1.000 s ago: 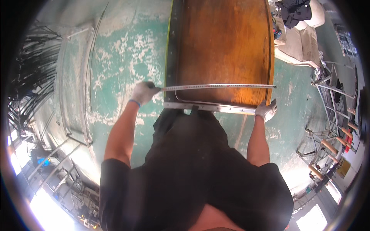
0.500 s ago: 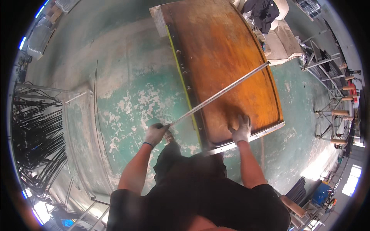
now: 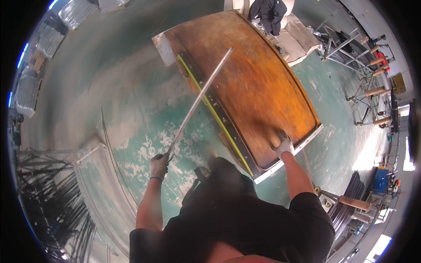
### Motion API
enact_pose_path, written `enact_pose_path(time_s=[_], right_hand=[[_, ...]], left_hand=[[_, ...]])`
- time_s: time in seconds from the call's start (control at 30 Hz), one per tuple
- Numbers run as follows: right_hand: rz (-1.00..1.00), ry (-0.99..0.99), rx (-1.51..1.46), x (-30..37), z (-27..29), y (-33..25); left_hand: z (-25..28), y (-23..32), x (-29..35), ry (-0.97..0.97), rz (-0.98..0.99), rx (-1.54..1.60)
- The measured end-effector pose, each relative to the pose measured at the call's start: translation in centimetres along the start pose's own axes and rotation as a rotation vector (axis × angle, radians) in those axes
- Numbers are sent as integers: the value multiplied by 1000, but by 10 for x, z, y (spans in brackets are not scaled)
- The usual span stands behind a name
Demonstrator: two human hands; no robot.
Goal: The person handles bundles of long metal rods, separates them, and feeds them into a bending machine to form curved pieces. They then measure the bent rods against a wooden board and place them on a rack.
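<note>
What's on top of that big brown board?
The tape measure reaches over the board, the gloved right hand is at its near end, and a yellow strip runs along its left side. The surface beneath hand and tape is hidden.

Window (image 3: 378,249): overexposed, 4 o'clock.
Floor (image 3: 368,151): white glare, 3 o'clock.
Brown panel (image 3: 245,87): soft shadow beside right hand (image 3: 285,146).
Fisheye rim: black, edges bent.

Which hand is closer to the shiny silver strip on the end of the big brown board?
Right. The right hand is over the brown board, beside the silver strip. The left hand is farther off, out to the left over the floor, holding a tape measure.
</note>
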State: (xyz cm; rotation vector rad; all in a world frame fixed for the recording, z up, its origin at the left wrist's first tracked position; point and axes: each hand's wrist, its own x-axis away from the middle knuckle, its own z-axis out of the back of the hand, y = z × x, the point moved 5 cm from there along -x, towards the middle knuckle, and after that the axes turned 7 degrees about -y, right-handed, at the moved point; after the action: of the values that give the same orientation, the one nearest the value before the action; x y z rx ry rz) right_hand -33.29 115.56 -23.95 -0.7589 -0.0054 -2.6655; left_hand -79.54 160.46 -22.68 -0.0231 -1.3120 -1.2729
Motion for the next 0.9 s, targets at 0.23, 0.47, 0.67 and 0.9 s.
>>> enact_pose_path(time_s=[0.23, 0.47, 0.67, 0.9], right_hand=[[-343, 52, -90, -39, -12, -60], [203, 13, -996, -124, 65, -357], [175, -201, -1383, -192, 130, -524], [102, 17, -1386, -312, 158, -553]], left_hand=[[39, 86, -100, 17, -81, -132], [53, 208, -175, 31, -281, -344], [55, 298, -210, -78, -386, -437], [83, 357, -327, -209, -439, -519]])
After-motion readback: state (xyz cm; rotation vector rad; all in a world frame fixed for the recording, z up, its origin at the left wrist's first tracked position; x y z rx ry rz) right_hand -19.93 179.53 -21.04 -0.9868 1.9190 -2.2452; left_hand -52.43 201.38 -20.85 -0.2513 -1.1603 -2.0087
